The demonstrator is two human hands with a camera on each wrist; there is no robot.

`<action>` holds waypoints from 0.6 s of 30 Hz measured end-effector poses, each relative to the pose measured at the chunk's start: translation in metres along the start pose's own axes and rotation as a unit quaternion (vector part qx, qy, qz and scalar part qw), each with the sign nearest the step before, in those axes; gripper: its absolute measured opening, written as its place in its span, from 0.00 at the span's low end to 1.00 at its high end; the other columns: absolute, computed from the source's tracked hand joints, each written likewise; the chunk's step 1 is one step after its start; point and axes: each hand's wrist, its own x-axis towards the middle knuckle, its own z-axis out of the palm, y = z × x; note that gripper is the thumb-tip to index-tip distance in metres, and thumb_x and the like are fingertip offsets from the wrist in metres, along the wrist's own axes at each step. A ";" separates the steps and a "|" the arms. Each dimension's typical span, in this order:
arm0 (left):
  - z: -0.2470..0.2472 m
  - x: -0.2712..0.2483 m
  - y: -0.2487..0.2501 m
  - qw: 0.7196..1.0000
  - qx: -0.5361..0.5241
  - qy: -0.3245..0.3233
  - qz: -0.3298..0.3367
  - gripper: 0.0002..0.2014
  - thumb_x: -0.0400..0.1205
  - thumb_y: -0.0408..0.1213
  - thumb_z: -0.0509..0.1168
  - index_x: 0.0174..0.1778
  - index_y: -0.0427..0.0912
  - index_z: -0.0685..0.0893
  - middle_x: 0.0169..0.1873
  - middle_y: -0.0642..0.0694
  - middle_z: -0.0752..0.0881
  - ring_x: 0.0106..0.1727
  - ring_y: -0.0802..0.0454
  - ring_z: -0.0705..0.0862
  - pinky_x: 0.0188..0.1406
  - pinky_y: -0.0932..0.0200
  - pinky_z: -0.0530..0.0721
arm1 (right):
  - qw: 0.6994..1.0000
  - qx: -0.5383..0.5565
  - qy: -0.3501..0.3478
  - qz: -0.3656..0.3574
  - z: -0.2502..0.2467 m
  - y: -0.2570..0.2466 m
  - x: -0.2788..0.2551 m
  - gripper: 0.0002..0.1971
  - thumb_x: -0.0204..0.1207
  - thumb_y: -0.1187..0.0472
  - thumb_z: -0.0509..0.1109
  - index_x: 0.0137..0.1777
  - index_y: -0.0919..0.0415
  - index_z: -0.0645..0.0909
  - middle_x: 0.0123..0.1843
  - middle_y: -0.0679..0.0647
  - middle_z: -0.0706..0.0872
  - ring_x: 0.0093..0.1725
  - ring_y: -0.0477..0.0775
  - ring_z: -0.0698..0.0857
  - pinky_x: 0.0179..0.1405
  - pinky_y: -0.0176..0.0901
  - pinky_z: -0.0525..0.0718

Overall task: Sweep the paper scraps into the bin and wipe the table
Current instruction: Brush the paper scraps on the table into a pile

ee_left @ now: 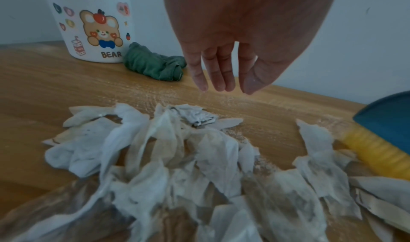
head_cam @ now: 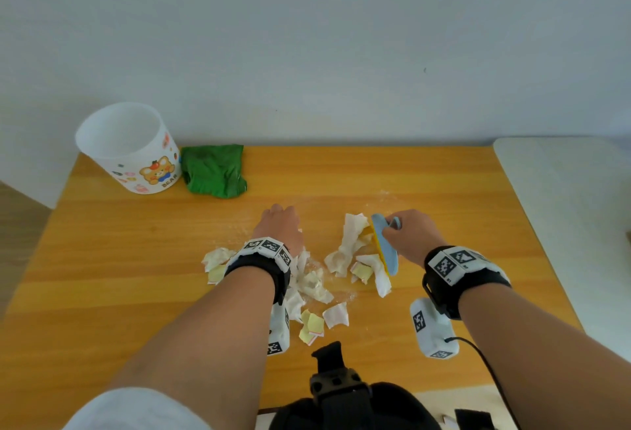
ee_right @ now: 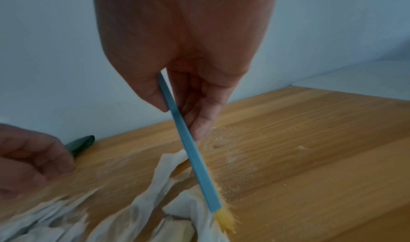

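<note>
Torn white and yellow paper scraps (head_cam: 314, 284) (ee_left: 168, 160) (ee_right: 153, 202) lie in a loose heap at the middle of the wooden table (head_cam: 444, 183). My right hand (head_cam: 408, 235) (ee_right: 177, 95) pinches a flat blue brush with yellow bristles (head_cam: 384, 245) (ee_right: 193, 156) (ee_left: 381, 140), its bristles against the right side of the scraps. My left hand (head_cam: 280, 228) (ee_left: 221, 70) hovers with straight fingers over the left part of the heap, holding nothing. A white bin with a bear sticker (head_cam: 133, 149) (ee_left: 95, 25) stands at the far left corner. A crumpled green cloth (head_cam: 215, 170) (ee_left: 155, 67) lies beside it.
Fine crumbs or dust (ee_right: 233, 160) speckle the wood around the scraps. A white surface (head_cam: 573, 197) adjoins the table on the right. A pale wall runs behind the table's far edge. A dark object (head_cam: 345, 395) sits at the near edge.
</note>
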 end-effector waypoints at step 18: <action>-0.014 -0.014 -0.059 0.999 -0.001 0.010 -0.031 0.16 0.82 0.30 0.60 0.66 0.44 0.77 0.65 0.44 0.74 0.68 0.44 0.72 0.61 0.52 0.77 | 0.992 -0.080 -0.020 -0.094 0.029 -0.044 0.007 0.15 0.85 0.55 0.59 0.57 0.59 0.86 0.53 0.57 0.76 0.48 0.58 0.78 0.42 0.48 0.78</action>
